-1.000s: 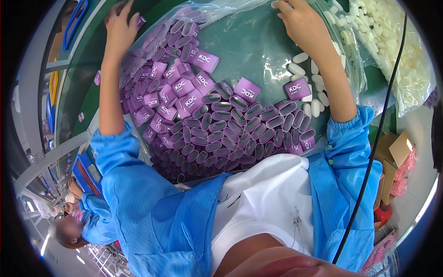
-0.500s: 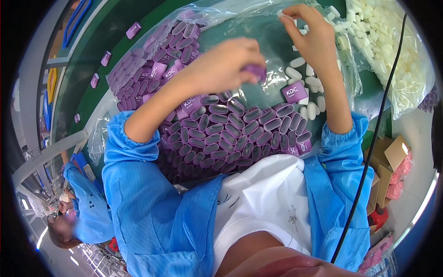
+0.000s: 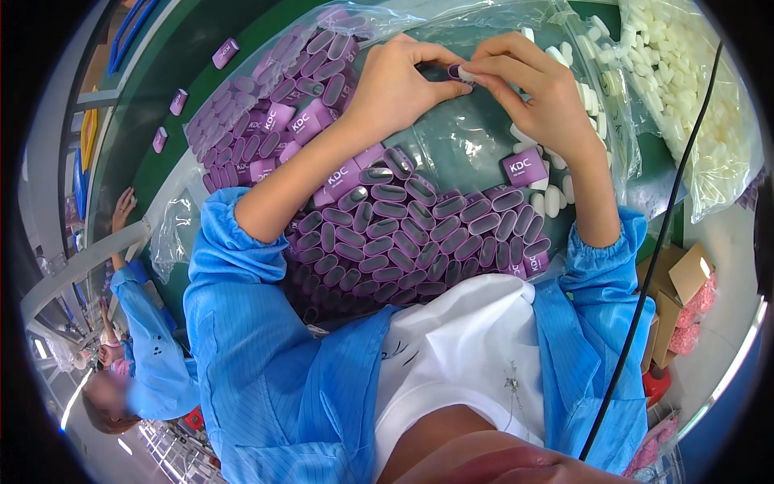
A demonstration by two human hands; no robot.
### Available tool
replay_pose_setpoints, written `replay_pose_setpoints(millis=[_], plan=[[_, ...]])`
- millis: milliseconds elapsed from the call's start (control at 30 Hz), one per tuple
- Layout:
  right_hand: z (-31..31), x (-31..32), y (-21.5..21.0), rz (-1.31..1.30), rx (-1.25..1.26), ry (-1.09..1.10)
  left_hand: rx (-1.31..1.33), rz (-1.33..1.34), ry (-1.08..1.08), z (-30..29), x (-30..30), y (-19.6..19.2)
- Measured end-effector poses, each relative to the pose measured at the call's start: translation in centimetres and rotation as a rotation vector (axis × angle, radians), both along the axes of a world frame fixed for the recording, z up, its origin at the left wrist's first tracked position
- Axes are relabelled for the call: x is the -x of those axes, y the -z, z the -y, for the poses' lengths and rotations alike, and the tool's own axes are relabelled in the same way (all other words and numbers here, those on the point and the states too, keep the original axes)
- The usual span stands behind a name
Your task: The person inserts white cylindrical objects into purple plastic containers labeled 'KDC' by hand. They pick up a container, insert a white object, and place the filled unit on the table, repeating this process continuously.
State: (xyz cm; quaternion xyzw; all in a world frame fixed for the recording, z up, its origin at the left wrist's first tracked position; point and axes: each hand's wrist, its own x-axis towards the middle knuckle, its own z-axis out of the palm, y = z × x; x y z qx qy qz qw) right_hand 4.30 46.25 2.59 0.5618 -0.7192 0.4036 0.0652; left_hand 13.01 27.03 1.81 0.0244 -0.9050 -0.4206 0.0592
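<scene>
At the far middle of the work surface my two hands meet. Fingers and thumb of my left hand (image 3: 395, 85) are closed around a small purple oval shell (image 3: 454, 71). A white oval plastic piece (image 3: 465, 74) is pinched in my right hand (image 3: 540, 93), at the shell's open end; whether it is inside the rim I cannot tell. Many purple shells (image 3: 401, 234) stand packed together nearer my body, most with open ends up. Close to my right wrist one purple shell (image 3: 525, 167) lies flat among loose white oval pieces (image 3: 551, 200).
A clear bag of purple shells (image 3: 234, 121) lies at the left, and one of white pieces (image 3: 661, 73) at the far right. Single shells (image 3: 178, 102) sit on the green surface. A black cable (image 3: 659, 266) hangs at right. Another person (image 3: 153, 347) is at lower left.
My left hand has moved away from me with the purple shell and turned it. My right hand has come left and down with a white piece, so both hands now meet.
</scene>
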Motion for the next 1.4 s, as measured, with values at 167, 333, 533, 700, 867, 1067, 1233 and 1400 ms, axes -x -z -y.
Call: replay_pose_setpoints(millis=[167, 333, 533, 700, 867, 1067, 1233, 1400], plan=[[1.7, -0.8, 0.9, -0.160, 0.078, 0.037, 0.013, -0.041, 0.030, 0.5, 0.2, 0.8], [1.6, -1.5, 0.9, -0.174, 0.063, 0.059, 0.016, 0.000, 0.018, 0.2, 0.3, 0.4], [-0.1, 0.0, -0.5, 0.034, -0.017, -0.015, -0.110, 0.062, 0.028, 0.4, 0.1, -0.2], [-0.7, 0.8, 0.2, -0.074, -0.026, 0.001, -0.009, -0.002, 0.013, 0.6, 0.0, 0.9], [0.3, 0.0, 0.5, -0.296, 0.031, 0.034, 0.005, -0.031, 0.014, 0.3, -0.1, 0.4], [-0.8, 0.1, -0.2, -0.235, -0.101, -0.057, 0.032, -0.083, 0.017, 0.6, -0.2, 0.9], [-0.6, -0.1, 0.5, 0.238, 0.073, 0.038, 0.043, -0.060, 0.003, 0.5, -0.2, 0.9], [-0.8, 0.9, -0.3, 0.205, 0.135, 0.026, 0.062, -0.047, 0.011, 0.1, -0.3, 0.3]])
